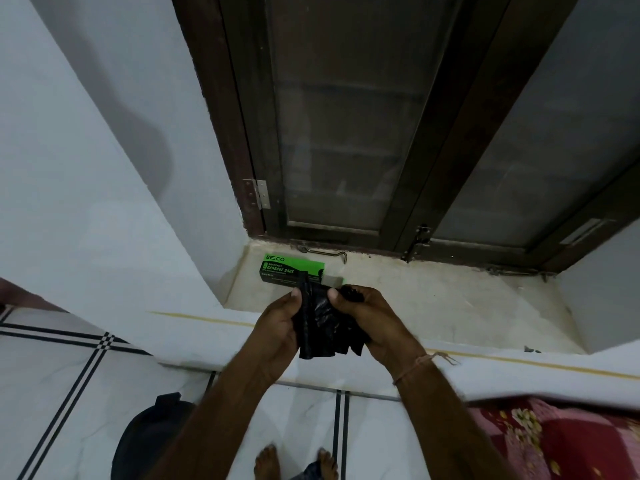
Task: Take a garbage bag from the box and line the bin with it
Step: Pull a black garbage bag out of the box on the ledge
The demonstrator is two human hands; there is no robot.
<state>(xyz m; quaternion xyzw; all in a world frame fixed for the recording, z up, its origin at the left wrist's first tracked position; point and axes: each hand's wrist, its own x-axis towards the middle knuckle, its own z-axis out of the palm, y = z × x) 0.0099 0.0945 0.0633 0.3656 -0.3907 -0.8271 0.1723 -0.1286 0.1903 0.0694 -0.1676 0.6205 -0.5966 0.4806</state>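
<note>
**Black bag in my hands**

I hold the crumpled black bag (320, 327) with both hands. My left hand (277, 329) and right hand (372, 322) pinch it tight. The green box (289, 270) lies on the sill (433, 299) behind. The bin (145, 441) stands by my feet.

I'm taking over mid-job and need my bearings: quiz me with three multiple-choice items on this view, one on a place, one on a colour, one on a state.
1. Where is the green and black cardboard garbage bag box?
A. on the stone window ledge
B. on the tiled floor
C. on the patterned red cloth

2. What colour is the thin plastic bag being handled?
A. white
B. black
C. green

3. What state is that bag in?
A. spread over a bin
B. crumpled, gripped by both hands
C. sealed inside the box

Answers: 1 A, the box lies on the ledge below the window. 2 B, it is black. 3 B, the left hand and right hand pinch it, bunched up.
</note>
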